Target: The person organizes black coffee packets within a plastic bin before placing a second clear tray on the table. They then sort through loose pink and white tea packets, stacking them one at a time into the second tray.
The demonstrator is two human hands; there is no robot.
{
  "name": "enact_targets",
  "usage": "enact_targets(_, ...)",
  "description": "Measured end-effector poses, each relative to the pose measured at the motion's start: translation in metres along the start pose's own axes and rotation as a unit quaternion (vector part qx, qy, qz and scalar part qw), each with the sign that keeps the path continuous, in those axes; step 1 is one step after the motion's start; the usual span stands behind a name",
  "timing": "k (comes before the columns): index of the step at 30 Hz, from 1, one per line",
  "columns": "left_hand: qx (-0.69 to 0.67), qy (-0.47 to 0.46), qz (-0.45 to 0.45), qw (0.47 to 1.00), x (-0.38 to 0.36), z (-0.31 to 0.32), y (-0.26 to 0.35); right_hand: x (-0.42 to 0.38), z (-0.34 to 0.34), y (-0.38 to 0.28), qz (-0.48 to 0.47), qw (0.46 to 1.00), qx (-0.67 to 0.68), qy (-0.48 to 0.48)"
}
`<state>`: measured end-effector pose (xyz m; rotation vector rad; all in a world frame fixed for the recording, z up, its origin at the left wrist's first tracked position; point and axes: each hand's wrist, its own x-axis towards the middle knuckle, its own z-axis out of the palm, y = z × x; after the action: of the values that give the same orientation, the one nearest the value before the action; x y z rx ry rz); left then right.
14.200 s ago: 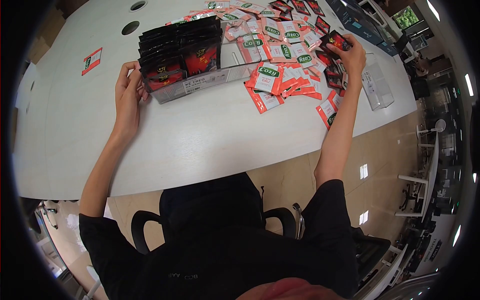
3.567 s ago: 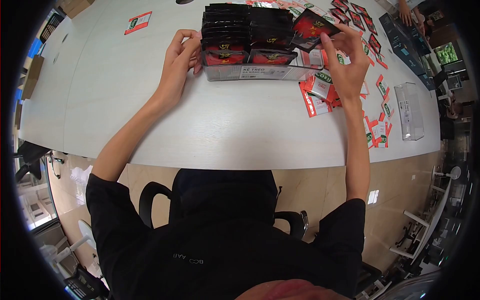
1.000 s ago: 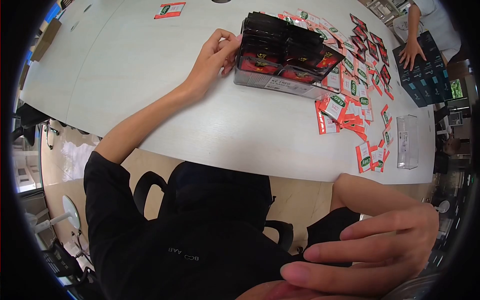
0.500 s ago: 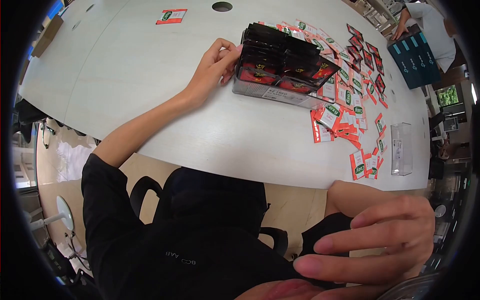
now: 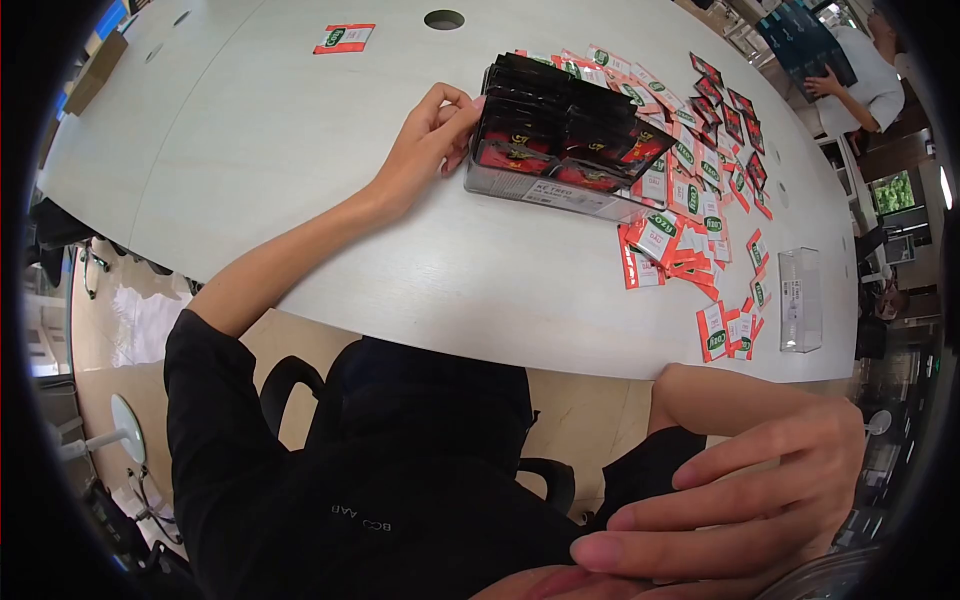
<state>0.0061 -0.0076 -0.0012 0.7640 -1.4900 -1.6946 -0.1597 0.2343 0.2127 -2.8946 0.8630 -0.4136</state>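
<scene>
My left hand (image 5: 430, 140) has its curled fingers on the left end of a clear plastic box (image 5: 560, 197). Rows of black and red sachets (image 5: 560, 110) stand upright in that box. Close to the camera at the lower right is my right hand (image 5: 740, 495), raised in front of my body. Its fingers are apart and nothing shows in them. Orange and white Cozy sachets (image 5: 655, 235) lie in a loose pile to the right of the box and behind it.
Several black and red sachets (image 5: 733, 123) lie at the far right. A clear container (image 5: 800, 300) rests near the right edge. One orange sachet (image 5: 344, 38) lies far left of a round table hole (image 5: 444, 19). A person (image 5: 865, 80) holds a dark box (image 5: 803, 45) beyond the table.
The other person has lifted the dark box up and away from the table's far side. My right hand has shifted slightly to the left. My left hand stays at the box.
</scene>
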Motion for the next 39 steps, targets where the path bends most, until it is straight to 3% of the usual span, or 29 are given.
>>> enact_targets(2,0.000,-0.002,0.002,1.000,0.000,-0.001,-0.001,0.003,0.006,0.003,0.002,0.988,0.131,0.082)
enact_targets(6,0.003,-0.003,0.006,1.000,0.001,-0.001,-0.001,0.005,-0.003,-0.001,0.032,0.987,0.139,0.072)
enact_targets(8,0.001,-0.005,0.005,1.000,0.001,-0.001,-0.001,0.010,-0.021,0.009,-0.020,0.996,0.042,-0.081)
enact_targets(15,0.003,-0.004,0.005,1.000,0.000,-0.001,-0.001,0.008,-0.021,0.002,0.054,0.990,0.070,-0.111)
enact_targets(17,0.004,-0.002,0.004,1.000,0.000,-0.001,-0.001,0.001,0.003,0.009,-0.019,0.992,0.114,0.054)
enact_targets(21,0.003,-0.004,0.000,1.000,0.000,-0.001,0.000,0.002,0.003,-0.006,0.046,0.983,0.135,0.113)
enact_targets(23,0.003,-0.007,0.003,1.000,0.001,-0.002,-0.001,0.008,-0.023,-0.004,0.062,0.992,0.066,-0.093)
enact_targets(24,0.003,-0.008,0.005,1.000,0.001,-0.002,-0.002,0.008,-0.019,0.003,0.062,0.992,0.066,-0.093)
enact_targets(26,0.004,-0.007,0.005,1.000,0.001,-0.002,-0.003,0.006,-0.004,0.016,-0.070,0.995,0.075,0.015)
enact_targets(30,0.004,-0.008,0.002,1.000,0.001,-0.003,-0.002,0.003,-0.014,0.002,0.019,0.992,0.076,-0.101)
enact_targets(32,0.003,-0.006,0.002,1.000,0.001,-0.003,-0.002,0.001,0.015,0.001,0.008,0.987,0.124,0.106)
enact_targets(33,0.001,-0.005,0.002,1.000,0.001,-0.002,-0.002,0.004,0.005,0.001,0.009,0.987,0.122,0.107)
enact_targets(35,0.002,-0.005,0.001,1.000,0.000,-0.002,-0.001,0.014,-0.023,0.004,0.031,0.986,0.095,-0.132)
enact_targets(39,0.001,-0.004,0.001,1.000,0.000,-0.001,0.000,0.014,-0.019,0.008,0.030,0.984,0.106,-0.141)
